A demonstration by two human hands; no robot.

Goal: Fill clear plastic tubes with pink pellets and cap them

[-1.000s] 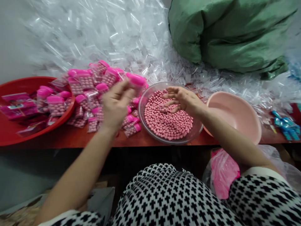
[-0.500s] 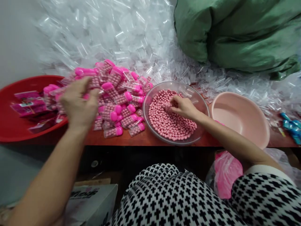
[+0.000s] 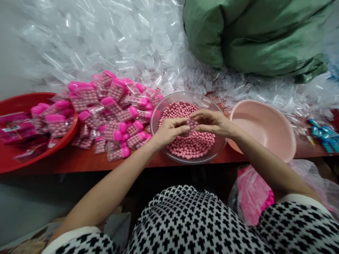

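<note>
Both hands meet over a clear bowl (image 3: pixel 222 148) that holds many small pink beads (image 3: pixel 182 150). Between them is a small clear container (image 3: pixel 191 126) with pink beads inside. My left hand (image 3: pixel 171 131) pinches it from the left side, thumb and fingers closed. From the right, my right hand (image 3: pixel 210 122) has its fingers curled round the same container. Left of the bowl lies a heap of filled clear packs with bright pink caps (image 3: pixel 112 130).
A red basin (image 3: pixel 67 135) with pink-capped packs and magenta packets is at the left. A peach basin (image 3: pixel 265 130) sits right of the bowl. Behind are piled clear containers (image 3: pixel 106 42) and a green sack (image 3: pixel 254 38). Blue items (image 3: pixel 324 135) lie far right.
My left hand has moved right from the heap of capped packs to the bowl and now grips the container. My right hand has lifted slightly from the beads. The view has shifted a little.
</note>
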